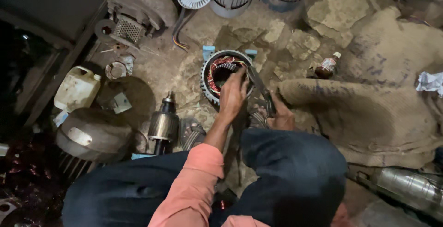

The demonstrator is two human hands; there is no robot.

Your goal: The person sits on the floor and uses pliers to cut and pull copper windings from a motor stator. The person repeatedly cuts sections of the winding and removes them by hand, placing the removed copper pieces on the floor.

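floor: rough stone workshop floor (332, 10), motor parts all round, burlap sacking (369, 111) to the right.
stator: motor stator (208, 77) stands open end up, centre of scene, copper windings (217, 65) showing inside.
left hand: our left hand (233, 93) rests over the near rim, fingers curled into the bore; grip closed on the rim or windings, we cannot tell which.
right hand: our right hand (279, 114) grips a dark flat tool (259, 84) angled to the rim.
rotor: rotor (164, 125) lies near left, apart.
advice: we'd brace the housing firmly and keep the tool off the copper.
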